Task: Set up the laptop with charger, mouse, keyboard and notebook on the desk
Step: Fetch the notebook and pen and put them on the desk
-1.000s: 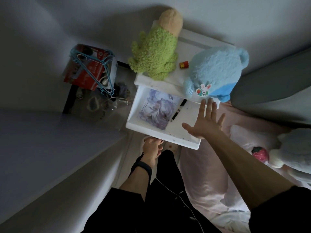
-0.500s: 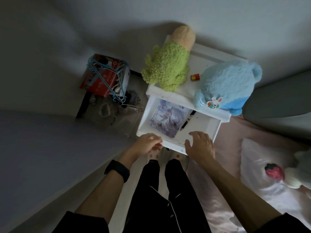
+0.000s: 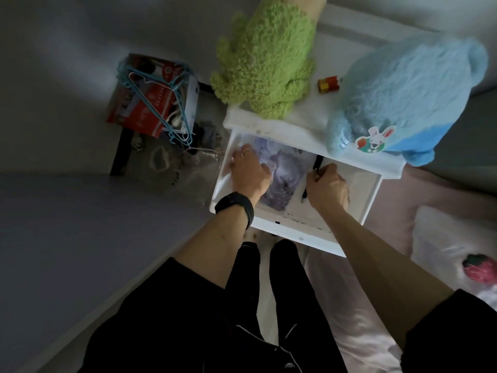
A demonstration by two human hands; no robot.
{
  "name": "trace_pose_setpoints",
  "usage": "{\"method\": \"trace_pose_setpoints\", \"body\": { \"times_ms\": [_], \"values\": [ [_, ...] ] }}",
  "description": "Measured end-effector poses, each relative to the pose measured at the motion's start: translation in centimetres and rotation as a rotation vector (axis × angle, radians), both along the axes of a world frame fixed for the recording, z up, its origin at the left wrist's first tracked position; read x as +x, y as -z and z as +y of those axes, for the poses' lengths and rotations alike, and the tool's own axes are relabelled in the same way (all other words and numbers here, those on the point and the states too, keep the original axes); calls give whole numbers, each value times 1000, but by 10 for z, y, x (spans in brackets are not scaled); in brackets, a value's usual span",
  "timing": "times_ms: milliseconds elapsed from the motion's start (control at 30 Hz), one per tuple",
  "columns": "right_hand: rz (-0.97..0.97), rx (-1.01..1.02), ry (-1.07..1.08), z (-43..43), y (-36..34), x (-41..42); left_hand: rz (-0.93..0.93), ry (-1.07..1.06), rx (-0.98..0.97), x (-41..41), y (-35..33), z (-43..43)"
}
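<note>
Notebook (image 3: 285, 173) with a purple picture cover lies flat in the left half of the open white drawer (image 3: 371, 200), long axis running front to back. Left hand (image 3: 250, 173) rests on its far left corner, grip unclear. Right hand (image 3: 326, 187) pinches a black pen (image 3: 318, 164) lying alongside the cover.
</note>
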State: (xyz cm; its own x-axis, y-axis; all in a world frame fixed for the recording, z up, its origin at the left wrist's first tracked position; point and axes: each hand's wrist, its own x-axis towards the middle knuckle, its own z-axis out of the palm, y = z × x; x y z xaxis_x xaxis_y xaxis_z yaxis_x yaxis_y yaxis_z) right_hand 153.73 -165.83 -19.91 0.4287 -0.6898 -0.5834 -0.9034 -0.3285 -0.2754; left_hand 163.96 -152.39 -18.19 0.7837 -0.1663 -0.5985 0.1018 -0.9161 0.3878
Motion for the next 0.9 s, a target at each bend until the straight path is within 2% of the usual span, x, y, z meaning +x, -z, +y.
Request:
{"method": "trace_pose_setpoints", "body": {
  "times_ms": [167, 333, 400, 500, 633, 700, 767, 900],
  "values": [
    [-33, 86, 4, 4, 3, -17, -33, 0, -3, -1, 7, 7],
    [6, 169, 44, -5, -4, -19, 158, -24, -60, 6, -19, 9],
    [-18, 256, 205, -6, -13, -22, 199, -38, -63, 13, -35, 11],
    [-166, 390, 587, -2, -43, -33, 291, -113, -108, 26, -63, 24],
    [-294, 687, 998, 15, -93, -55, 383, -254, -221, 20, -108, 58],
    [-318, 773, 1006, 27, -113, -65, 402, -319, -290, 10, -138, 77],
    [-313, 796, 927, 42, -124, -75, 413, -350, -335, -5, -162, 97],
    [-273, 767, 844, 73, -128, -98, 261, -405, -292, -36, -184, 134]
  ]
}}
